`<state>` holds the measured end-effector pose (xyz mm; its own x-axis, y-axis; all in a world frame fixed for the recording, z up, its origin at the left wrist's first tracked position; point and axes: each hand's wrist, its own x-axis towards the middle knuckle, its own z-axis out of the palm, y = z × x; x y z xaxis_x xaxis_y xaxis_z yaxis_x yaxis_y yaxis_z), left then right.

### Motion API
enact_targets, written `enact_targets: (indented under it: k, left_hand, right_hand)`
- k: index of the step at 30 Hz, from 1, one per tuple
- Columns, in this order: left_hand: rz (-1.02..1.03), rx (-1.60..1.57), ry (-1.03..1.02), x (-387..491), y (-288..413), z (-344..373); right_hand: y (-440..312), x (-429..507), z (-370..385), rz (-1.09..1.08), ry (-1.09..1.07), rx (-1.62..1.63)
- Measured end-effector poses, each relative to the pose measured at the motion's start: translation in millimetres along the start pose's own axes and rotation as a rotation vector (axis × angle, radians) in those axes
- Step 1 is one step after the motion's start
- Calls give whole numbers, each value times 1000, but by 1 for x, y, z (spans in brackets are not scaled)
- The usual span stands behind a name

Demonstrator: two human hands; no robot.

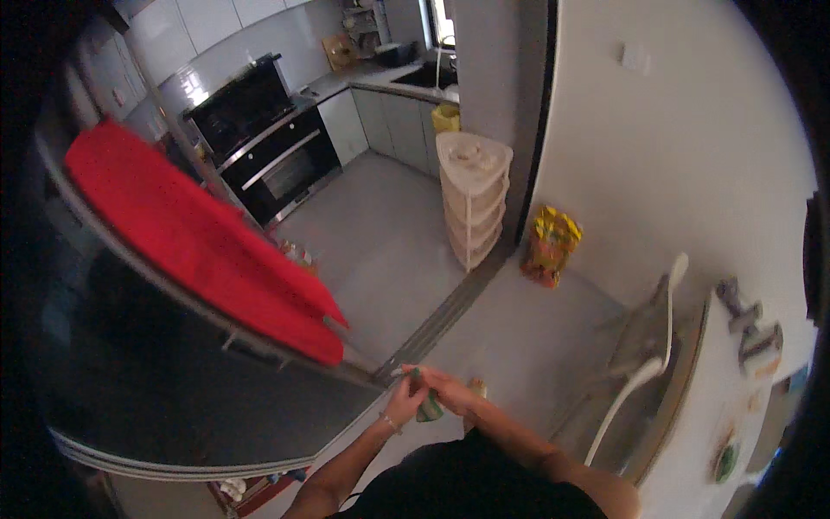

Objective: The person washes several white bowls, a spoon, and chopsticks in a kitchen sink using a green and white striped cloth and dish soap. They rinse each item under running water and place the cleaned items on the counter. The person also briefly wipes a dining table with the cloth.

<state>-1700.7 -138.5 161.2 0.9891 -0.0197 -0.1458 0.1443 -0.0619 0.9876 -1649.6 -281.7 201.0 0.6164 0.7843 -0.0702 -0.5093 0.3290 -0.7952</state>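
Note:
In front of my body, both hands are close together around a small green object [429, 410]. It is too blurred to tell what it is. My left hand [406, 397] grips its upper part and wears a bracelet at the wrist. From the other side my right hand [449, 392] reaches across, its fingers meeting the left ones at the object's top. A small pale tip shows just beyond the fingers. The hands are above the floor, near the end of a dark glass door panel [194, 383]. A red cloth [207, 253] hangs along that panel.
A floor track [434, 324] leads into a kitchen with an oven [285, 175]. Beside the opening stands a tiered plastic rack [476, 201]. A yellow bag [552, 243] rests against the wall. On the right are a chair [648, 331] and a white table [703, 396].

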Motion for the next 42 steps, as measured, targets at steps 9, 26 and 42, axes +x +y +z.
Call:
enact_targets:
  k: [9, 26, 42]
  left_hand:
    - [-182, -178, 62, 201, 57, 41]
    - [-10, -245, 171, 530, 156, -209]
    - [-206, -283, 227, 847, 196, -413]
  right_hand:
    - [-146, 92, -128, 190, 20, 82]
    - [-287, 486, -250, 185, 103, -3]
    - [-543, 795, -591, -548, 1186, -444]
